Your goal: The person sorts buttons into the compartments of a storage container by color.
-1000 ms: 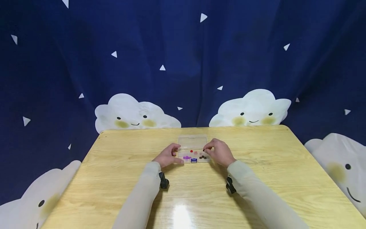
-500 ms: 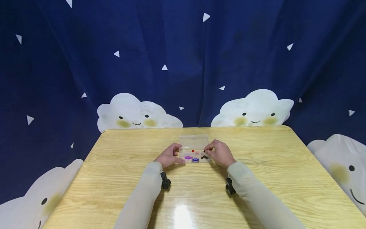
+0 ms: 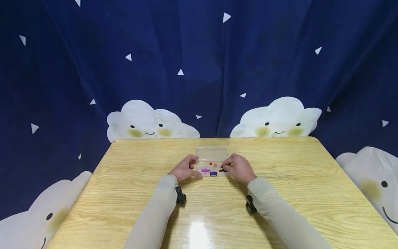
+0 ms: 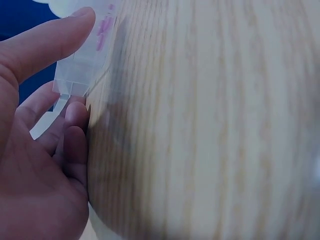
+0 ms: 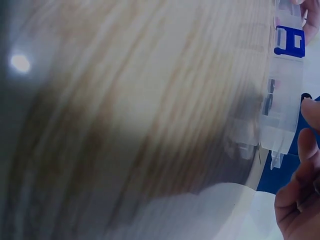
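A clear plastic compartment box (image 3: 212,154) lies on the table with its lid raised at the back. At its left end my left hand (image 3: 183,168) grips it, thumb along the front and fingers around the side; the left wrist view shows the thumb over the box wall (image 4: 80,65). Between thumb and fingertips, my right hand (image 3: 240,169) pinches a small dark bead (image 5: 306,96) above the box's right part. Dark beads (image 3: 224,170) lie in the right compartment, purple pieces (image 3: 205,170) in the left. Farther back are small red pieces (image 3: 210,163). A blue latch (image 3: 212,174) sits at the front.
The wooden table (image 3: 211,197) extends around the box on every side. Behind it hangs a dark blue curtain (image 3: 199,69) printed with clouds and white triangles. A black wrist camera (image 3: 180,196) is strapped to the left sleeve, another (image 3: 250,204) to the right.
My right hand has lowered slightly with the dark bead, toward the right compartment. The left hand keeps its place on the box. The head view has shifted a little.
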{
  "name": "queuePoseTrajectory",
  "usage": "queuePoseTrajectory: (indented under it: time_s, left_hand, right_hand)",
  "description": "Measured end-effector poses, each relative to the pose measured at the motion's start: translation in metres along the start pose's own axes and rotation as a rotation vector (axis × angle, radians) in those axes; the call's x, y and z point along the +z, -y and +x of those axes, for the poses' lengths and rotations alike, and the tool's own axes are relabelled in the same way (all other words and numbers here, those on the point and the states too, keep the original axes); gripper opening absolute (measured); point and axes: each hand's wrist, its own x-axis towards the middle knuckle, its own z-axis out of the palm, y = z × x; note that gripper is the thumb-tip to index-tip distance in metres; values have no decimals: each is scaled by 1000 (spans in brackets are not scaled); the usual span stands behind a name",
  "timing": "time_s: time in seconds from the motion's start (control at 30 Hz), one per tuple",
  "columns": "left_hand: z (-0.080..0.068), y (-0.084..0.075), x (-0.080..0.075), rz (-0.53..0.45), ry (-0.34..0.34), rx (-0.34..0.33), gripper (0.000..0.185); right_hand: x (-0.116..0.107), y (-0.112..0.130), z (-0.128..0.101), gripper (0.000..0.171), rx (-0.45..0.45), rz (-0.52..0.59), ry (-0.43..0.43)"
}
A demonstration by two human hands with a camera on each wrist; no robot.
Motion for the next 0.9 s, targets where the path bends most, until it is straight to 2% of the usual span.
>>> queuePoseTrajectory:
  time_s: [0.63, 0.9]
  left_hand:
    - [1, -3, 3, 16, 5, -9, 76]
    - [4, 0, 3, 68, 12, 6, 77]
  right_hand:
    - [-2, -6, -1, 10, -2, -17, 19]
    - [-3, -5, -2, 10, -23, -20, 19]
